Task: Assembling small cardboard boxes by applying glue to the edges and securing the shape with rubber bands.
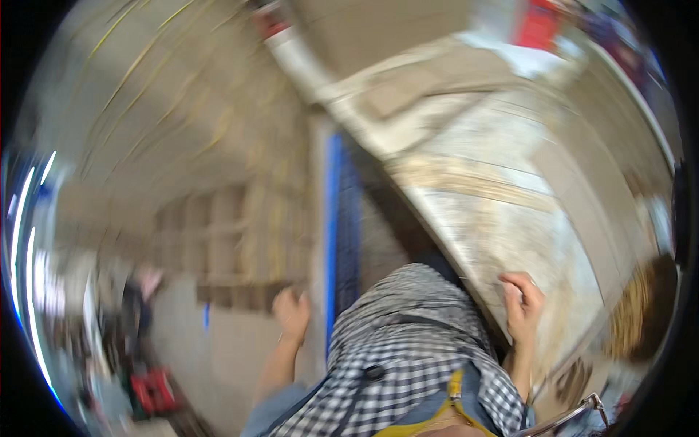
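Note:
My left hand (292, 315) hangs to the left of my body, its fingers curled in a loose fist with nothing seen in it. It is nearest a blue-edged upright (333, 218) and touches nothing that I can see. My right hand (523, 300) is over the near edge of a worn whitish worktop (502, 233), fingers bent in towards the thumb, with nothing visible in it. Whether it touches the worktop I cannot tell. Flat brown cardboard pieces (440, 73) lie on the worktop's far part. The whole picture is smeared by motion.
Stacked brown cardboard with yellow straps (138, 73) fills the far left. Below it stands a cardboard-coloured grid of compartments (211, 237). A long cardboard strip (582, 197) lies along the worktop's right side. A red object (537, 25) is at the far right, another red item (154, 390) lower left.

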`<control>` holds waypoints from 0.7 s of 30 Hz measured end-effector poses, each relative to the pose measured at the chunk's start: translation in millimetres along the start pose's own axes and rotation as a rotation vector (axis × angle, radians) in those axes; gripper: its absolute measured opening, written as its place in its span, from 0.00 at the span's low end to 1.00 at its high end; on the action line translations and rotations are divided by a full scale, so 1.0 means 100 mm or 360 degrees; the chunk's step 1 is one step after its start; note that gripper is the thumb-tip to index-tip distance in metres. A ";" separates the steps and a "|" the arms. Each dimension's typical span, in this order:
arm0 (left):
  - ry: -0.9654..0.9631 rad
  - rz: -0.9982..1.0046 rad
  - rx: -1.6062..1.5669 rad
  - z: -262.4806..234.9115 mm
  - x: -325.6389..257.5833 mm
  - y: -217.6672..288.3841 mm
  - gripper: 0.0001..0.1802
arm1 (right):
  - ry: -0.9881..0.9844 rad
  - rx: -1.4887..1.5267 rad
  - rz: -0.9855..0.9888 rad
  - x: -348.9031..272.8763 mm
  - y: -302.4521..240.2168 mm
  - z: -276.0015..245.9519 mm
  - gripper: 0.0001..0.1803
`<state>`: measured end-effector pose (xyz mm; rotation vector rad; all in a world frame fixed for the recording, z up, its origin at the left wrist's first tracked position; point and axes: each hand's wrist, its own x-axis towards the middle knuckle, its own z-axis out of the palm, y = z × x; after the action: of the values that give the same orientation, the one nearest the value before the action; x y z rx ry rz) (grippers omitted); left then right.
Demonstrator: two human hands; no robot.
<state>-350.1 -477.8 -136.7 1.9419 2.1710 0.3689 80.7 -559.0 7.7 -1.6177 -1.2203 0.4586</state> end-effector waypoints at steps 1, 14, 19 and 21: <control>0.0109 0.0227 0.0044 -0.01 -0.16 0.07 0.12 | 0.0095 -0.0059 -0.0016 0.00 -0.01 -0.13 0.05; -0.0174 0.2438 -0.1007 -0.24 0.86 4.01 0.17 | 0.1057 -0.1856 0.0599 -1.54 -0.35 -2.25 0.32; -0.0455 0.2644 -0.0629 0.35 1.34 5.06 0.21 | 0.0632 -0.1558 0.1362 -1.87 -0.24 -2.51 0.61; -0.0529 0.2676 -0.0557 0.55 1.45 5.34 0.22 | 0.0565 -0.1320 0.1487 -1.98 -0.03 -2.60 0.67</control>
<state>153.8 -276.1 -17.0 2.7290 -0.1347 0.4878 196.6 -859.0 66.1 -2.8277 -0.2899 0.1895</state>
